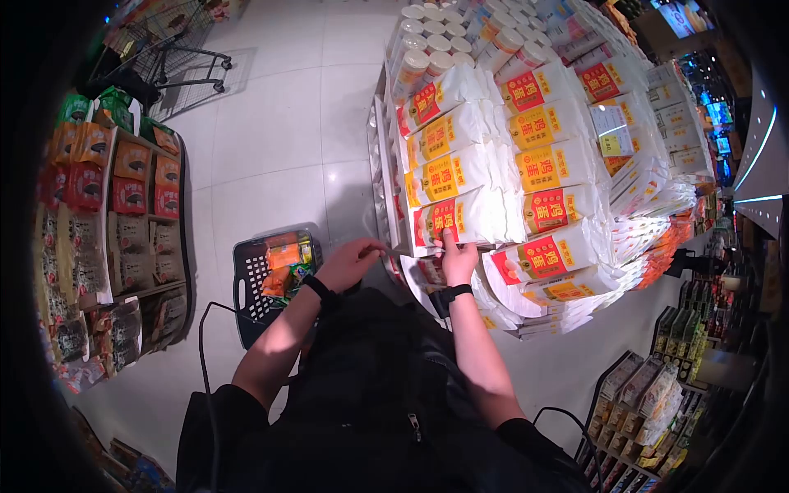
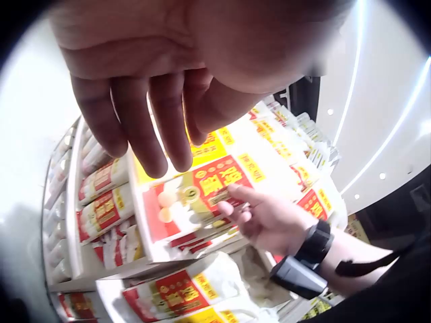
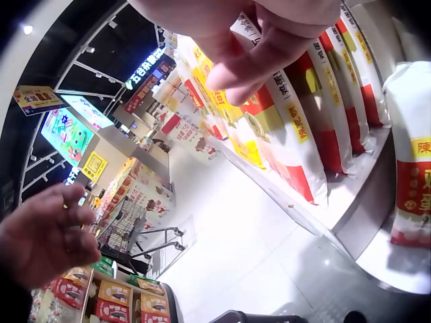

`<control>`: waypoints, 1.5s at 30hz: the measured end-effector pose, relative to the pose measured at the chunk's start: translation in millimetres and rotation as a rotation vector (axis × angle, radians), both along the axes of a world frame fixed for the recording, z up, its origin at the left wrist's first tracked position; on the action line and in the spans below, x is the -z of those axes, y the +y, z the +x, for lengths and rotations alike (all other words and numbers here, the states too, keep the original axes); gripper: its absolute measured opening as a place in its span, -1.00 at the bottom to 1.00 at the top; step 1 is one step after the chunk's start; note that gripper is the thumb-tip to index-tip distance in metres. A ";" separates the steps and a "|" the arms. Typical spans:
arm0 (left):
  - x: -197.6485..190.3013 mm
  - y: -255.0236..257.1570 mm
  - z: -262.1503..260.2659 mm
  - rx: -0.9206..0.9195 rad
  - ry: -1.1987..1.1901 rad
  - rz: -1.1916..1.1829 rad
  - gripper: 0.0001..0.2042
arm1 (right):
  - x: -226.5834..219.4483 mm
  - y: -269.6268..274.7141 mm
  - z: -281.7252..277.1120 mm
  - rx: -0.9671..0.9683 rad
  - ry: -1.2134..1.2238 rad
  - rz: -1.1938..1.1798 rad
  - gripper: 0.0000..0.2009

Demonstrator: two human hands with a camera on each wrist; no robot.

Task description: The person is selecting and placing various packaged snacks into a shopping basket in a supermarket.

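Note:
White packs of egg noodles with red and yellow labels lie in stacks on a display stand [image 1: 393, 238]. My right hand [image 1: 460, 264] is at the near edge of the front noodle pack [image 1: 434, 220], fingertips on its label. The left wrist view shows those fingertips lying on the pack's [image 2: 176, 203] printed face, not wrapped round it. My left hand [image 1: 355, 259] hovers beside the stand's left corner, nearest that same stack. Its fingers [image 2: 138, 121] hang loosely with nothing in them.
A dark shopping basket [image 1: 240, 292] with orange and green packages stands on the floor to the left. Beyond it is a low shelf [image 1: 107, 238] of bagged goods. A shopping cart [image 1: 168, 53] stands farther off. More noodle packs [image 1: 559, 255] bulge out on the right.

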State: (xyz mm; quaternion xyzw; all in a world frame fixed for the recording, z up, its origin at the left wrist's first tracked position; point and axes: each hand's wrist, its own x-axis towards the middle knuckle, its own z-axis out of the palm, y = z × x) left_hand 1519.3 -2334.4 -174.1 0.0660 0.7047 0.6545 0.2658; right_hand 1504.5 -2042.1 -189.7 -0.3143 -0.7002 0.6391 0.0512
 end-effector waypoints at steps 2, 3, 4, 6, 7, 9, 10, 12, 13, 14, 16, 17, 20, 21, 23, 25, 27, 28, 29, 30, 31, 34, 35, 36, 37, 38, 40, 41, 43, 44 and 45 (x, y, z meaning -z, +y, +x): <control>-22.9 8.3 -16.3 0.023 0.039 0.074 -0.70 | 1.1 2.2 11.5 -0.057 0.018 -0.011 -0.74; -32.4 12.9 -25.4 0.029 0.076 0.112 -0.67 | -6.5 1.6 20.0 -0.088 -0.001 0.021 -0.75; -42.0 18.4 -33.8 0.032 0.110 0.149 -0.64 | -15.2 1.4 30.0 -0.138 0.027 0.117 -0.76; -66.3 34.3 -50.9 -0.007 0.245 0.132 -0.58 | -41.3 5.3 49.9 -0.335 0.015 0.300 -0.76; -76.8 39.7 -58.8 -0.022 0.315 0.122 -0.54 | -60.4 0.1 57.2 -0.379 0.053 0.298 -0.77; -91.8 45.9 -72.5 0.086 0.397 0.249 -0.54 | -84.8 -4.4 70.5 -0.420 0.085 0.251 -0.78; -96.9 46.8 -74.8 0.143 0.436 0.316 -0.54 | -93.8 -3.9 75.7 -0.450 0.060 0.242 -0.78; -107.8 42.7 -76.3 0.306 0.348 0.340 -0.60 | -109.1 -6.2 86.0 -0.467 0.021 0.204 -0.76; -111.5 41.6 -79.3 0.391 0.310 0.350 -0.63 | -115.9 -10.3 89.1 -0.454 0.012 0.175 -0.75; -114.1 41.9 -75.4 0.336 0.317 0.374 -0.73 | -121.2 -12.9 92.3 -0.440 0.007 0.145 -0.75; -109.7 41.9 -69.0 0.304 0.249 0.331 -0.76 | -127.7 -14.5 96.5 -0.469 -0.021 0.203 -0.73; -105.4 41.6 -66.5 0.292 0.219 0.310 -0.77 | -129.6 -14.4 98.5 -0.478 -0.033 0.234 -0.73; -108.7 40.7 -61.8 0.265 0.166 0.232 -0.81 | -132.9 -9.7 103.7 -0.542 -0.009 0.454 -0.68; -113.8 40.6 -59.7 0.250 0.158 0.223 -0.81 | -133.9 -8.3 106.1 -0.567 0.031 0.558 -0.67; -125.4 36.4 -60.2 0.289 0.247 0.181 -0.77 | -154.9 -11.4 102.6 -0.595 -0.064 0.567 -0.74; -141.0 40.9 -63.5 0.382 0.613 0.098 -0.68 | -156.7 -8.7 103.9 -0.657 -0.064 0.727 -0.78; -159.2 46.2 -61.9 0.486 0.869 0.036 -0.66 | -163.5 -10.5 102.8 -0.712 -0.096 0.815 -0.79; -153.6 52.5 -55.5 0.517 0.898 0.061 -0.67 | -165.0 -12.1 99.9 -0.746 -0.108 0.857 -0.80; -146.1 57.7 -50.4 0.544 0.853 0.088 -0.70 | -163.5 -11.6 98.7 -0.763 -0.108 0.856 -0.80; -138.0 61.3 -46.6 0.568 0.809 0.109 -0.72 | -160.8 -10.7 101.7 -0.783 -0.104 0.854 -0.81; -134.3 63.1 -46.9 0.588 0.774 0.125 -0.74 | -157.6 -9.6 101.1 -0.804 -0.089 0.857 -0.81; -131.6 63.7 -41.2 0.564 0.745 0.119 -0.81 | -155.5 -15.4 105.6 -0.788 -0.076 0.851 -0.78; -128.2 62.0 -37.8 0.529 0.733 0.100 -0.83 | -154.7 -17.7 106.8 -0.787 -0.088 0.846 -0.77; -125.0 60.2 -34.2 0.492 0.722 0.083 -0.86 | -158.2 -21.2 105.6 -0.781 -0.087 0.834 -0.77; -123.3 58.8 -31.1 0.453 0.709 0.068 -0.88 | -162.4 -24.9 105.2 -0.776 -0.090 0.821 -0.76; -123.6 58.2 -29.9 0.443 0.744 0.049 -0.90 | -163.1 -26.7 104.9 -0.790 -0.122 0.805 -0.77; -129.3 59.5 -29.7 0.434 0.776 0.038 -0.88 | -160.5 -30.3 103.3 -0.766 -0.076 0.769 -0.77; -131.6 58.8 -29.8 0.427 0.792 0.031 -0.87 | -158.2 -31.8 102.8 -0.757 -0.051 0.749 -0.77; -125.7 55.6 -30.5 0.355 0.812 0.124 -0.88 | -150.9 -29.3 101.7 -0.756 -0.067 0.758 -0.75; -126.3 53.3 -31.0 0.321 0.797 0.185 -0.88 | -148.7 -28.7 99.8 -0.742 -0.015 0.736 -0.74; -127.9 52.4 -32.5 0.287 0.780 0.250 -0.88 | -147.1 -25.9 96.8 -0.726 0.032 0.713 -0.73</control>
